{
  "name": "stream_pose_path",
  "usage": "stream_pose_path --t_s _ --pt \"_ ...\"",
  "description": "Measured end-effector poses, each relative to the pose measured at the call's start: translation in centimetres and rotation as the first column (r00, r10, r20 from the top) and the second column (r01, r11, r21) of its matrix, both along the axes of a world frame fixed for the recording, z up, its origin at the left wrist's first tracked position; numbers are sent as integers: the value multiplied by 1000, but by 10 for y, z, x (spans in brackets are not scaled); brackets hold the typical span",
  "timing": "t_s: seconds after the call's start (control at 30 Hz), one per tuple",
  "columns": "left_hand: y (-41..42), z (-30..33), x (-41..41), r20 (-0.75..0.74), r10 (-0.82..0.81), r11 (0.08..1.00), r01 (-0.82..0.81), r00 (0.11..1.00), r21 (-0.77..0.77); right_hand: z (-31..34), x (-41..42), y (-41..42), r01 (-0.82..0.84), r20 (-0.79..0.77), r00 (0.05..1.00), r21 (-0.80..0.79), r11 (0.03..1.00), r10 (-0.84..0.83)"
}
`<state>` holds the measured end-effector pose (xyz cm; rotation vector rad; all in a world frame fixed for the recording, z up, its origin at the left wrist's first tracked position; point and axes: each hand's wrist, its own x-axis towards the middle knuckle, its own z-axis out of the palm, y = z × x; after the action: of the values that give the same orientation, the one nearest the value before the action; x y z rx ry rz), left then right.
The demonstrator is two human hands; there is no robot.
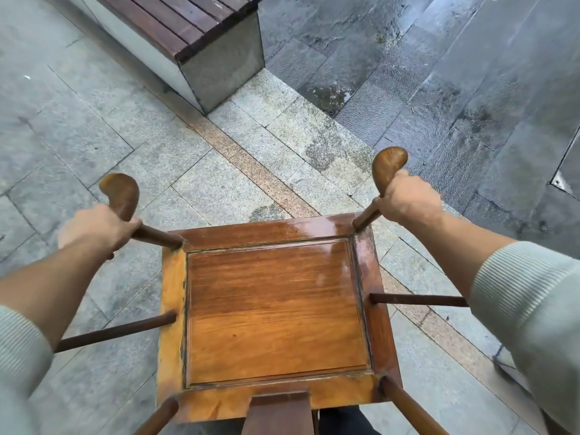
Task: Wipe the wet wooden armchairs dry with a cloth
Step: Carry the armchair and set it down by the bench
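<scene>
My left hand [97,229] is clenched round the left armrest [120,196] of the wooden armchair [276,312], fingers wrapped just behind the curled knob at its far end, with the sleeve pushed back up the forearm, I would guess to keep it off the wet wood. From there the armrest's front post runs down to the far left corner of the seat, and a thinner spindle [116,331] meets the seat's left edge nearer to me. The chair itself sits straight below me on the pale paving [78,146], and I am looking down over its back, whose centre splat [279,412] shows at the near edge. The seat panel [276,309] is glossy, and the sheen along its far rail and far right corner reads as water lying on it. No cloth is anywhere in sight, so I judge the wiping of this chair has not begun; holding both armrests at once suggests I am steadying or shifting the chair rather than drying it. Beyond it, far and to the left, stands a slatted bench [188,23] on a grey base. On the right my right hand [405,199] grips the right armrest [387,166] in the same closed hold, just behind its knob. Farther right the darker slabs [470,73] shine with rain, which may be why the chair is kept on the lighter stone.
</scene>
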<state>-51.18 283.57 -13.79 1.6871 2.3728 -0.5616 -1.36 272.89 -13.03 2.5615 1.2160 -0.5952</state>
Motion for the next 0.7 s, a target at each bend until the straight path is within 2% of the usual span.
stream_pose_path --t_s 0.13,0.4,0.5,0.6,0.7 --pt "-7 -2 2 -89 -131 988 137 987 72 -5 -6 -2 21 53 998 52 998 -24" --pt "-13 5 -2 -125 -151 985 159 981 62 -12 -6 -3 9 122 992 97 995 -20" --pt "-16 6 -4 -228 -192 976 210 954 59 -12 -11 -5 -9 149 989 105 994 -7" --pt "-20 8 -4 -338 -242 967 255 909 -8 -8 -20 -4 -29 154 988 83 996 16" --pt "-14 11 -10 -281 -230 971 239 932 -1 -5 -24 -1 -34 135 991 112 993 19"
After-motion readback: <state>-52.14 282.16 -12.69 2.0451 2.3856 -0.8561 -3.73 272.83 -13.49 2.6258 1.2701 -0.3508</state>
